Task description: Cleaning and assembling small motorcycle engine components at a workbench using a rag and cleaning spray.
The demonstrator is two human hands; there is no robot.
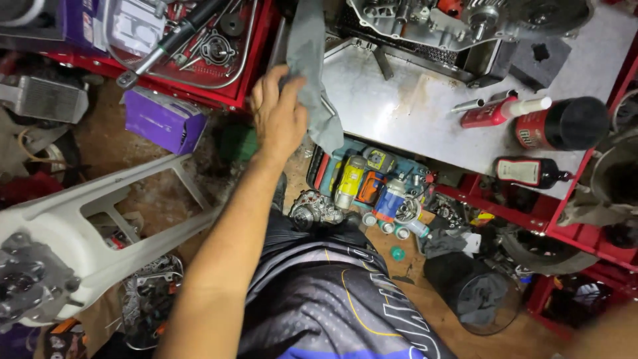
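My left hand [278, 114] reaches forward and is closed on a grey cloth [307, 56] that hangs over the left edge of a metal workbench [399, 110]. The cloth runs from the top of the view down past my fingers to the bench's corner. An engine case [465, 26] with gears sits at the back of the bench. My right hand is out of view; only a blurred bit of skin [601, 332] shows at the bottom right corner.
A red tray of tools [193, 46] stands at the upper left, with a purple box [163, 119] below it. A white frame part [80, 219] lies at the left. Power tools in an open case [369, 183] sit under the bench. Red and black bottles [538, 119] lie on the bench's right.
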